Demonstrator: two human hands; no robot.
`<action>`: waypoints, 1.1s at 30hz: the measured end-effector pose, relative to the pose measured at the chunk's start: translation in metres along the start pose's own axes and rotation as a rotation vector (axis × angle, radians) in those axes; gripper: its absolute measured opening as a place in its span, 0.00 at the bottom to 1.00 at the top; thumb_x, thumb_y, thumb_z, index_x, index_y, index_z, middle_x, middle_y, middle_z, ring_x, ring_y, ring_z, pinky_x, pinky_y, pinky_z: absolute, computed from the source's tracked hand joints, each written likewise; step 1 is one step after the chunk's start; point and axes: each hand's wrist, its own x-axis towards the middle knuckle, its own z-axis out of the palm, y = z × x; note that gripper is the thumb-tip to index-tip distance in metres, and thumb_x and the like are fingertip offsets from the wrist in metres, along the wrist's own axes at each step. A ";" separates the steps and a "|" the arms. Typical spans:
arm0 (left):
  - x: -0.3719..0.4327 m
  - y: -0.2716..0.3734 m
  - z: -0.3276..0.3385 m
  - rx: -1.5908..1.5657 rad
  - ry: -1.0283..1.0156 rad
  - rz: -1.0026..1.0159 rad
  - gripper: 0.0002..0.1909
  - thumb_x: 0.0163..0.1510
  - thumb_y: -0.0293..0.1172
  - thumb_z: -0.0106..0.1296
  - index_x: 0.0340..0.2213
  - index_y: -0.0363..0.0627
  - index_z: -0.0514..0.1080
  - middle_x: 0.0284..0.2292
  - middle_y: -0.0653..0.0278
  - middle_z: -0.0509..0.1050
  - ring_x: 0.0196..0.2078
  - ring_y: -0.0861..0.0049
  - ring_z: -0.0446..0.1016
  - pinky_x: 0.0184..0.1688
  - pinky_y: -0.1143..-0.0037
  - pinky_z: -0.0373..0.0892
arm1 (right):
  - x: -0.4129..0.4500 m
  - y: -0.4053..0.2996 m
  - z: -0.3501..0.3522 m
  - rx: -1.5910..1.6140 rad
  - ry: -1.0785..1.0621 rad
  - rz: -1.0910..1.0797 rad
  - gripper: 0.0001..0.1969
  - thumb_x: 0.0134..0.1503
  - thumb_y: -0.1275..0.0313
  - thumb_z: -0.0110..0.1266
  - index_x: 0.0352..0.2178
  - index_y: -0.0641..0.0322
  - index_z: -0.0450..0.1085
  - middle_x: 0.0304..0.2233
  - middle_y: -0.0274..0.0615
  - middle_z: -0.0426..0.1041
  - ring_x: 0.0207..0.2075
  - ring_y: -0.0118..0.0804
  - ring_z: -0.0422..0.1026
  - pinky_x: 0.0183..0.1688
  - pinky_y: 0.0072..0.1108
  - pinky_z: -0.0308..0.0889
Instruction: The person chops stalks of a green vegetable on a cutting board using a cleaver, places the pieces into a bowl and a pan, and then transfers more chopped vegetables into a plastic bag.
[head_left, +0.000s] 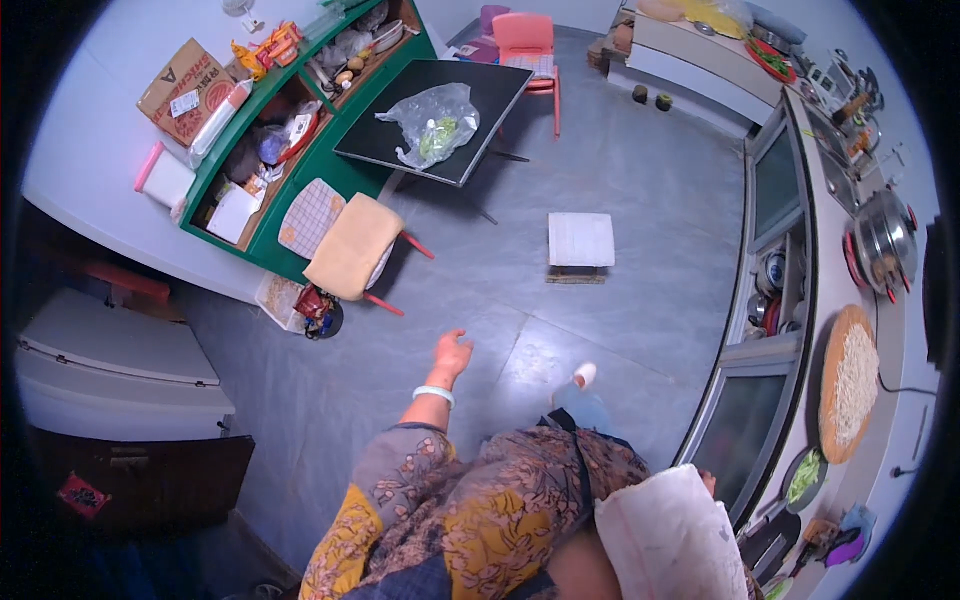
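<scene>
My left hand (453, 354) hangs over the grey floor in front of me, fingers loosely apart and empty, with a pale bangle (435, 391) at the wrist. At my right side a white cloth sack (664, 525) is carried against the body. Only a small part of my right hand (707, 481) shows at the sack's far edge, gripping it; the rest is hidden behind it. Ahead on the floor stands a low stool (581, 238) with a white top. One foot in a light shoe (586, 373) is forward.
Along the right runs a counter with a round wooden board (834, 405) of noodle-like strips, a bowl of cut greens (793, 491) and a steel pot (885, 232). Left are a padded chair (354, 244), a green cabinet (274, 199) and a black table (390, 97) bearing a plastic bag (461, 105).
</scene>
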 end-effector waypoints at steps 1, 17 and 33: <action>0.007 0.000 0.000 -0.046 0.004 -0.042 0.23 0.46 0.39 0.54 0.44 0.42 0.69 0.46 0.49 0.68 0.51 0.57 0.65 0.52 0.68 0.62 | 0.011 -0.025 -0.006 0.055 -0.048 -0.084 0.13 0.47 0.70 0.51 0.36 0.63 0.70 0.38 0.53 0.67 0.39 0.54 0.68 0.42 0.35 0.64; 0.121 -0.053 -0.050 -0.051 0.003 -0.462 0.22 0.44 0.38 0.53 0.40 0.38 0.71 0.40 0.48 0.72 0.46 0.59 0.70 0.50 0.71 0.64 | 0.169 -0.330 -0.037 0.374 -0.261 -0.308 0.13 0.51 0.74 0.51 0.39 0.69 0.67 0.31 0.45 0.72 0.32 0.33 0.70 0.37 0.22 0.65; 0.552 0.180 -0.125 -0.636 -0.041 -0.404 0.25 0.51 0.50 0.49 0.35 0.36 0.70 0.24 0.59 0.70 0.23 0.71 0.69 0.22 0.75 0.67 | -0.002 -0.399 0.011 0.306 -0.396 0.220 0.16 0.48 0.70 0.54 0.39 0.67 0.68 0.27 0.46 0.73 0.29 0.33 0.70 0.33 0.24 0.66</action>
